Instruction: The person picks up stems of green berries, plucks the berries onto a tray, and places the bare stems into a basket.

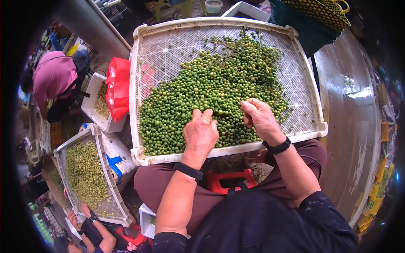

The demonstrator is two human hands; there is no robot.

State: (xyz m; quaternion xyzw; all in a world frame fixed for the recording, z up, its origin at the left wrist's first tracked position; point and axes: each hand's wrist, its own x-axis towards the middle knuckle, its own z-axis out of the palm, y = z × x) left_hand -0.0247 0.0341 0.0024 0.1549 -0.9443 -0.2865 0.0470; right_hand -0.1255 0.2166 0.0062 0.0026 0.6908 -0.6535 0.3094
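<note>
A large white mesh tray [168, 55] rests across my lap, spread with small round green berries [228, 80], some yellowish, with thin stems among them. My left hand [201, 133] is at the near part of the heap, its fingers bent down among the berries and its fingertips hidden. To its right, my right hand [261, 120] is just above the berries, curled with thumb and forefinger together. Whatever either hand may hold is too small or hidden to make out. Each wrist wears a dark band.
A red bag [118, 88] touches the tray's left side, near a white box [90, 99] of pale pieces. Lower left, another mesh tray [122, 202] holds yellowish berries beside another person's hands [80, 215]. A person in pink [57, 76] bends farther back. A red stool [232, 181] is beneath me.
</note>
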